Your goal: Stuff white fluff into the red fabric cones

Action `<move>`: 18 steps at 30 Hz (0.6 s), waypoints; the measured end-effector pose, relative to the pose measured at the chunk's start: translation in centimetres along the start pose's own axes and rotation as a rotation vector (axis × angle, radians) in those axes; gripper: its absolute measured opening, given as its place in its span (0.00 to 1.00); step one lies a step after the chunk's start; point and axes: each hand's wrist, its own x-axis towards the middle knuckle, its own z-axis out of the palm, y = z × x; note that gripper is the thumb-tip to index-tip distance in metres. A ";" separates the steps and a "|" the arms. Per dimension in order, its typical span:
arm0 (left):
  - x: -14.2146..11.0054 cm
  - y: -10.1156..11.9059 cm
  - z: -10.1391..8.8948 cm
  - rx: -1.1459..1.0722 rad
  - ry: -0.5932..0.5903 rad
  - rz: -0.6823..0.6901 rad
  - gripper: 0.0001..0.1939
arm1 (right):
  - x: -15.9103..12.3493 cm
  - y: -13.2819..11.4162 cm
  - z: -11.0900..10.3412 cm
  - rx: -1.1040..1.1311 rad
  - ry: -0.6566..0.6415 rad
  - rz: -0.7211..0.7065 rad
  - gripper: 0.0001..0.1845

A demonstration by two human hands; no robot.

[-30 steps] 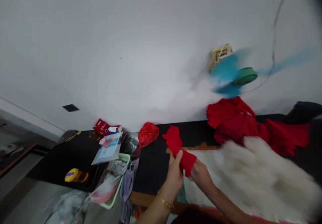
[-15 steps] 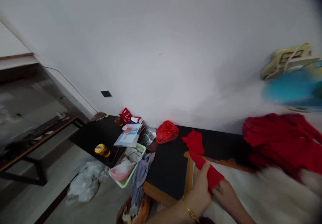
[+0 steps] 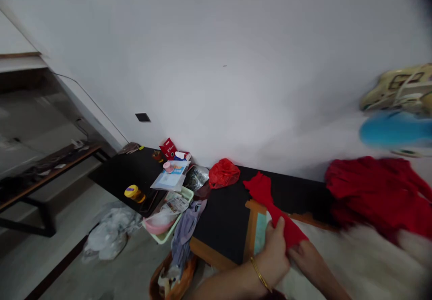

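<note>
My left hand (image 3: 276,248), with a gold bangle at the wrist, is closed on a narrow piece of red cloth (image 3: 293,233). Close beside it, my right hand (image 3: 308,257) grips the cloth's near end, its fingertips partly hidden by the fabric. A second red patch of cloth (image 3: 260,187) lies on the black tabletop (image 3: 224,228) beyond; in this view it meets the held cloth, and I cannot tell whether they are joined. Below the hands is whitish fabric (image 3: 324,237), blurred towards the right.
A larger red garment (image 3: 378,192) lies at the right. To the left are a red plastic bag (image 3: 224,174), a pale green basket (image 3: 187,194), a yellow-lidded jar (image 3: 135,193) and a red box (image 3: 168,148). Clear plastic bags (image 3: 110,232) lie on the floor. A blurred blue object (image 3: 394,130) is at the right.
The camera view has shifted slightly. Both hands have moved a little right and down with the red cloth, which now looks more stretched out towards the red patch behind.
</note>
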 end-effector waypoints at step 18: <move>2.9 0.7 -0.4 -0.051 -0.015 -0.188 0.07 | -3.3 1.7 -0.5 -0.271 0.075 -0.180 0.29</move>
